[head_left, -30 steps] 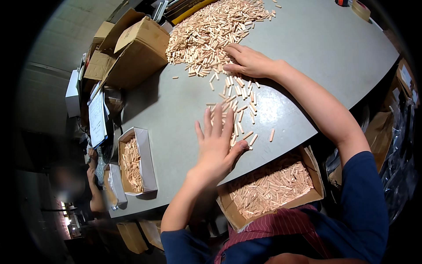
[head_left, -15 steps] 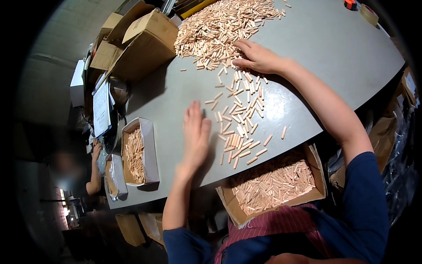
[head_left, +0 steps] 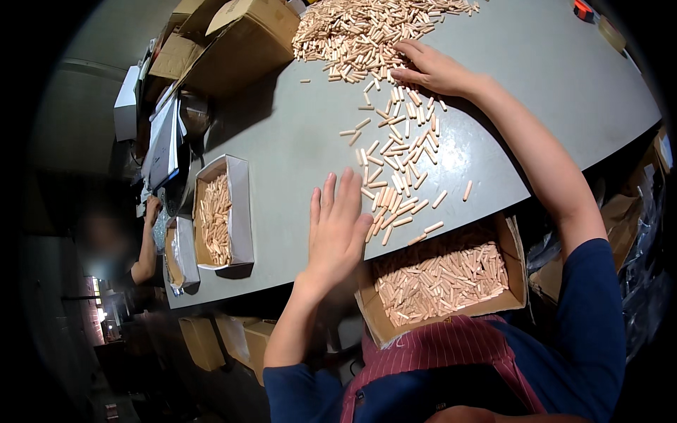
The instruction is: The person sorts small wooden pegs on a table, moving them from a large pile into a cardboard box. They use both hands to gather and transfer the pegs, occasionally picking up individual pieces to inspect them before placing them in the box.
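Small wooden dowel pins lie in a large pile (head_left: 360,35) at the far side of the grey table (head_left: 282,141). A looser scatter of dowel pins (head_left: 402,148) runs from it toward the near edge. My right hand (head_left: 437,70) rests at the pile's near right side, fingers spread, thumb among the pins. My left hand (head_left: 338,233) hovers or lies flat by the left side of the scatter, fingers stretched out and holding nothing. Below the table edge, against my apron, sits an open cardboard box (head_left: 518,275) holding many dowel pins (head_left: 444,282).
On the left stand a white box (head_left: 242,211) of dowel pins and a smaller box (head_left: 187,254). Behind them are large cartons (head_left: 247,49) and papers (head_left: 166,141). A co-worker's hand (head_left: 152,208) shows at far left. A tape roll (head_left: 612,34) lies far right.
My left hand has moved nearer and to the right, beside the near end of the scattered pins. My right hand stays by the pile. The whole view has shifted slightly.
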A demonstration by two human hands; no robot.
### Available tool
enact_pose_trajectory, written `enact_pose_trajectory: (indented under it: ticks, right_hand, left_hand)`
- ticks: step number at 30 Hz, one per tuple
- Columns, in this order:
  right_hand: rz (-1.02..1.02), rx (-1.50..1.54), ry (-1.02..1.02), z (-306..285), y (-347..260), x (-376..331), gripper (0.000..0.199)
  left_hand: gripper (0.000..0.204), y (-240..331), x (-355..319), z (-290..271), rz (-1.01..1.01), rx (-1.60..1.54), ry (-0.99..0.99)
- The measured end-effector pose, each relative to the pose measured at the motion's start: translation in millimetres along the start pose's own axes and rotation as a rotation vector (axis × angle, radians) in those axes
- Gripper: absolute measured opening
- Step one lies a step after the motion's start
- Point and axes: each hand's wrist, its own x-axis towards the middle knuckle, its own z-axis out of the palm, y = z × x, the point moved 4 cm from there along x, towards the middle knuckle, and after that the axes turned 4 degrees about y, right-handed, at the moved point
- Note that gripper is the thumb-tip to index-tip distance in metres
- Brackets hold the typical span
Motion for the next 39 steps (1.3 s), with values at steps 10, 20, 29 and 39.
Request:
enact_pose_trajectory:
  ticks: [10,20,29,39]
  right_hand:
    - [-0.001,-0.045,-0.091,-3.9,-3.3,0.3,0.066]
    - [-0.041,-0.064,-0.043,-4.8,-5.7,-1.4,0.07]
    - [0.068,0.036,-0.027,-2.3,-2.7,-2.5,0.074]
    - [0.001,0.011,-0.002,-8.5,-5.2,-6.2,0.057]
  left_hand:
    - [0.063,23.2,-23.2,-9.3,0.046,-0.04,-0.033]
    - [0.087,29.7,-38.6,-11.0,0.075,-0.07,0.001]
    - [0.095,50.7,-3.2,4.2,0.193,-0.108,-0.002]
    - [0.072,60.8,-18.7,-16.1,0.464,-0.372,-0.22]
